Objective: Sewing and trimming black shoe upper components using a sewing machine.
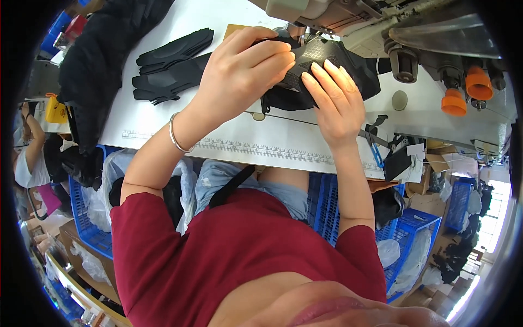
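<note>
A black fabric piece [314, 53] with a shiny textured panel lies under the needle and presser foot of the sewing machine [305, 15]. My left hand [239, 71] is closed on its left edge, fingers bent and pressed together near the needle. Stretched flat on the piece's front right part are the fingers of my right hand [336, 106], slightly apart and pressing down. The spot where my left fingertips meet the fabric is partly hidden. Left of my left hand, a stack of black cut pieces [171, 68] rests on the white table [163, 117].
A ruler strip [245, 147] runs along the table's front edge. To the right lie blue-handled snips [376, 155]. Orange-tipped fittings [454, 102] hang at the upper right. Black fabric [90, 65] is heaped at the left. Blue crates [411, 229] flank my lap. Another person [30, 158] sits far left.
</note>
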A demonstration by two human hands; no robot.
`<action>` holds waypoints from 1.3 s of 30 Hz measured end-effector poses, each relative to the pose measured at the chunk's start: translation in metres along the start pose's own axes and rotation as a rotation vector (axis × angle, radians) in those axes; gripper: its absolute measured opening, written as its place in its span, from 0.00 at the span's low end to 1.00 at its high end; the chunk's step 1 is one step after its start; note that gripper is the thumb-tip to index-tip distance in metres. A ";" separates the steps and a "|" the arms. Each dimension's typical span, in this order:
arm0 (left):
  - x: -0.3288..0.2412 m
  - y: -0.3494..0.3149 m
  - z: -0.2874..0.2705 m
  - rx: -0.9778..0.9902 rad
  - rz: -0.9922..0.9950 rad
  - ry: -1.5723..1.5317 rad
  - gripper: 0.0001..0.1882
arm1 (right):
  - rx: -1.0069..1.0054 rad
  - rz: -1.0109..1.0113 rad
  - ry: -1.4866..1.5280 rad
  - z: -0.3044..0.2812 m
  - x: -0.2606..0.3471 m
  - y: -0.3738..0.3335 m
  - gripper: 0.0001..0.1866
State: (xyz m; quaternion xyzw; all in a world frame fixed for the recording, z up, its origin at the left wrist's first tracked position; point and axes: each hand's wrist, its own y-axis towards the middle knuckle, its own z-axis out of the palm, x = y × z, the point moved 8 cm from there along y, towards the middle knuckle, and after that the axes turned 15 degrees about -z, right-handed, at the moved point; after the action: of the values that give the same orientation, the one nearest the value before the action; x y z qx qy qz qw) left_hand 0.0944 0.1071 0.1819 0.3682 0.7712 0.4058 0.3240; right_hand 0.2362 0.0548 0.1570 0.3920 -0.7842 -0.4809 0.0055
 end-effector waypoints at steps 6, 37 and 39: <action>0.002 0.001 0.001 -0.056 -0.011 -0.010 0.11 | -0.002 0.023 -0.003 0.000 -0.003 0.004 0.15; 0.003 0.004 -0.007 0.192 -0.044 0.036 0.15 | 0.038 0.396 0.155 -0.018 -0.032 -0.021 0.26; 0.003 -0.001 -0.001 0.337 0.063 0.138 0.22 | 0.017 0.529 0.390 -0.010 -0.016 -0.022 0.26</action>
State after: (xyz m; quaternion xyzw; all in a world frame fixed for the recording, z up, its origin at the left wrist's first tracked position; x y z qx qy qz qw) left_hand 0.0917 0.1088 0.1814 0.4124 0.8368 0.3051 0.1913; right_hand 0.2645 0.0521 0.1518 0.2593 -0.8470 -0.3721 0.2774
